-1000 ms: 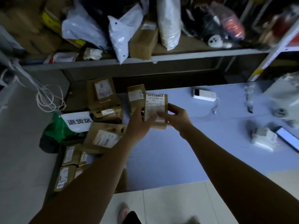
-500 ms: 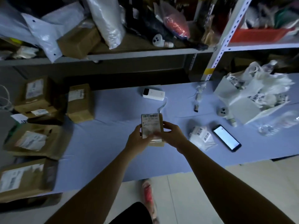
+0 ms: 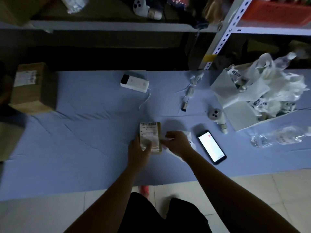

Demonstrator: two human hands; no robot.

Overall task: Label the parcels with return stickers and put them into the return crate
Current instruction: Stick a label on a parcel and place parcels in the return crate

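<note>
parcel (image 3: 152,132): small, brown, lying flat on the blue cloth (image 3: 84,132) near the table's front edge; printed shipping label with barcode face up, covering most of the top.
left hand (image 3: 138,153): gripping the parcel's near end, thumb laid over the label, fingers wrapped round the left side.
right hand (image 3: 179,143): just right of the parcel, palm down, fingers bent onto a white sticker sheet (image 3: 191,140); pinching or only pressing, cannot tell.
sticker sheet: mostly hidden under the right hand, white corners showing on both sides; touching the parcel or just beside it, cannot tell which.
white box (image 3: 239,113): open, at the right end of the cloth; stuffed with crumpled white plastic bags (image 3: 286,86) and paper slips bearing dark print, spilling over the rim.
cardboard box (image 3: 33,91): closed, at the far left of the cloth, white label on top; contents hidden.
red bin (image 3: 277,12): on the shelf, upper right; contents out of view.
phone (image 3: 211,147): screen lit, flat on the cloth, right of the right hand and apart from it.
power bank (image 3: 134,83): white, towards the back of the cloth, thin white cable trailing towards the parcel.
bottle (image 3: 277,138): clear plastic, on its side in front of the white box.
camera-like device (image 3: 217,115): small, white, lying between phone and white box.
</note>
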